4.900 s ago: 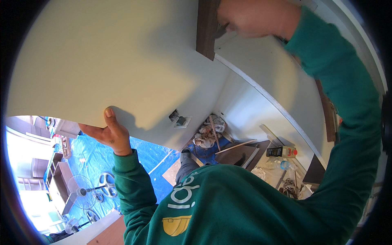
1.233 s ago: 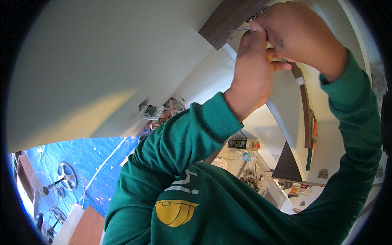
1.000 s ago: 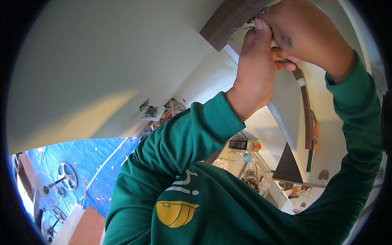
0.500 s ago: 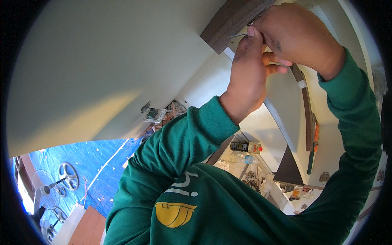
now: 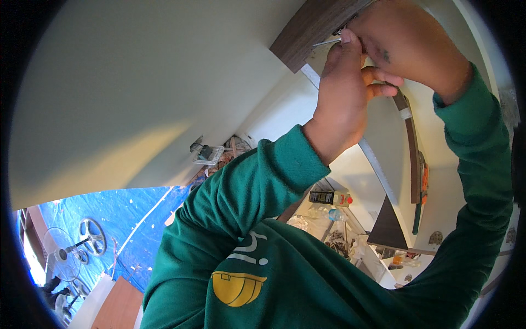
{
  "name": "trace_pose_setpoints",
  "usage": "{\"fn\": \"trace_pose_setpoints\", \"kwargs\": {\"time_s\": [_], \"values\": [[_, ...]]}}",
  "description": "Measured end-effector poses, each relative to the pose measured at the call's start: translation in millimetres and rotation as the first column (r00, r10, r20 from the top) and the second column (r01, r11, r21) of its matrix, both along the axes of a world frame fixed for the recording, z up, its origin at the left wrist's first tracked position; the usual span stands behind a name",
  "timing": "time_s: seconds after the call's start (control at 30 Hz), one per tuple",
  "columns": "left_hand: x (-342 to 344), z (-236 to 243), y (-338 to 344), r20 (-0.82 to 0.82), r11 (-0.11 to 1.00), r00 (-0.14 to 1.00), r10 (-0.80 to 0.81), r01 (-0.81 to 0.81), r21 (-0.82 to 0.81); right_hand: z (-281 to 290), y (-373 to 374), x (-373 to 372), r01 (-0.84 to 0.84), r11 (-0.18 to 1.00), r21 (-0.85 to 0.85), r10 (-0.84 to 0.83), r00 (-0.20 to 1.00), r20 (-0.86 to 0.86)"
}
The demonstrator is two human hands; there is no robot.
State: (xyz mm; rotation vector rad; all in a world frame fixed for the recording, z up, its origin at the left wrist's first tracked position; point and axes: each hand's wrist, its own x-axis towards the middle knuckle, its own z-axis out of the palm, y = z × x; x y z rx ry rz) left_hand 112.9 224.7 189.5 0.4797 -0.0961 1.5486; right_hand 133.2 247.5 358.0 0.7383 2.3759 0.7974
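Observation:
Both arms, in green sleeves, reach up to a dark wood-grain panel (image 5: 315,27) at the top. My left hand (image 5: 345,90) has thumb and forefinger pinched on a thin metal rod (image 5: 326,42), whose bare end points left along the panel's underside. Its other fingers extend to the right, loosely curled. Against it, and partly above, my right hand (image 5: 405,44) is bent over and closed. Its back faces me, so its fingertips and whatever they hold are hidden. A small dark metal piece shows between the hands and the panel, too small to name.
A large pale panel (image 5: 120,93) fills the left. Below it lies a blue sheet (image 5: 142,219) with a fan (image 5: 61,252) and metal wheels (image 5: 92,237). A white basket (image 5: 209,156), a dark container (image 5: 323,197) and a plastic bottle (image 5: 335,214) stand lower down.
Both hands have shifted slightly to the right, staying close together under the panel. The thin rod has moved right with the left hand and tilts a little more.

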Motion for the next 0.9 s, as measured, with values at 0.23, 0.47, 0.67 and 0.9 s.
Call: {"fn": "trace_pose_setpoints", "kwargs": {"time_s": [0.23, 0.47, 0.67, 0.9], "values": [[1, -17, 2, -0.021, 1.0, 1.0, 0.009, -0.01, -0.016, -11, -3, 0, -0.008, 1.0, -0.027, 0.009, 0.999, 0.048], [6, -1, 1, 0.015, 0.999, 0.999, 0.052, -0.052, -0.014, 12, -4, 8, 0.052, 0.998, 0.026, -0.051, 0.998, -0.035], [8, 1, -1, -0.021, 0.999, 0.999, 0.048, -0.048, -0.014, 16, -5, 12, 0.026, 1.0, 0.006, -0.026, 1.0, 0.009], [11, 8, 2, -0.002, 0.998, 0.998, 0.065, -0.065, -0.011, 15, -13, 6, -0.013, 1.0, -0.005, 0.013, 0.999, -0.032]]}}
